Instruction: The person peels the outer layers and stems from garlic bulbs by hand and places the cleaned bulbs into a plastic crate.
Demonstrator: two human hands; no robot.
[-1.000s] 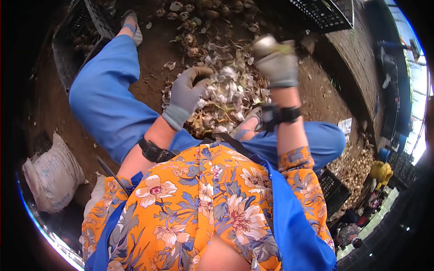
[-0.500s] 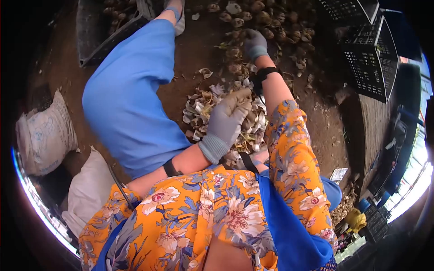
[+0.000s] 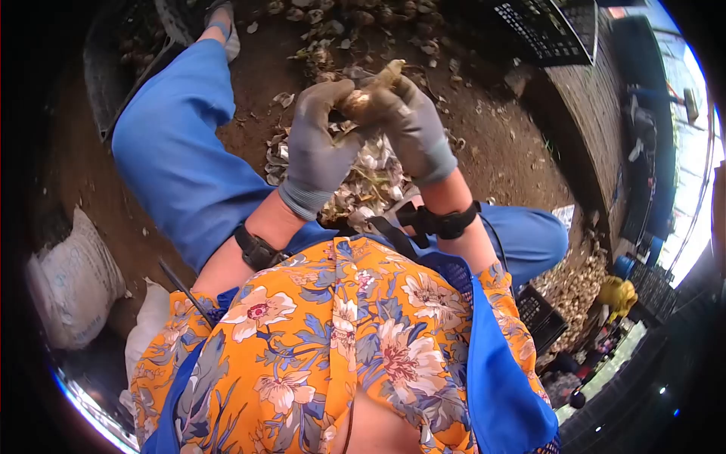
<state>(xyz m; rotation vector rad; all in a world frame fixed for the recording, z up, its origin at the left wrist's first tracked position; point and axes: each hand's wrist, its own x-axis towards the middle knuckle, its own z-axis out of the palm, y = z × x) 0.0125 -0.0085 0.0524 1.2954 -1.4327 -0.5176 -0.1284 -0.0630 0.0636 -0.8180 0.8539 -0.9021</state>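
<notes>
Both my gloved hands meet in front of me around a brownish garlic bulb (image 3: 355, 104) with a pale stem end sticking up. My left hand (image 3: 319, 144) has its fingers and thumb closed about the bulb's left side. The fingers of my right hand (image 3: 418, 135) are closed at its right and stem end; part of the bulb is hidden behind them. Below the hands lies a heap of dry garlic skins (image 3: 370, 178) on the soil.
More unpeeled bulbs (image 3: 321, 26) are strewn over the ground ahead. A dark crate (image 3: 102, 79) with bulbs stands at upper left, a black perforated crate (image 3: 544, 34) at upper right. White sacks (image 3: 76, 280) lie left. At lower right is a pile of pale garlic (image 3: 578, 295).
My right hand has come back from the strewn bulbs to meet my left, and a garlic bulb now shows between them. The left hand has risen, and the view has shifted right.
</notes>
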